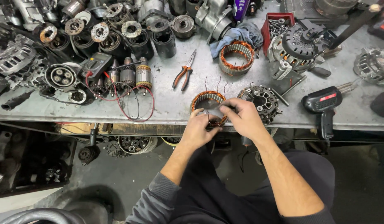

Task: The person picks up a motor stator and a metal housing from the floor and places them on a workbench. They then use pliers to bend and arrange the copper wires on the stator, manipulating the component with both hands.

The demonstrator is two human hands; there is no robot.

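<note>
Copper stator ring (207,101): sitting at the worktop (171,108) front edge, both hands closing on its near rim.
Left hand (199,128): its grip is pinching the ring's near-left side.
Right hand (243,118): fingertips (223,108) are pinching narrowly at the windings — what they hold is too small to tell.
Beside the right grip: a grey alternator housing (260,101) is lying just right.
Beyond the left grip: orange-handled pliers (183,74).
</note>
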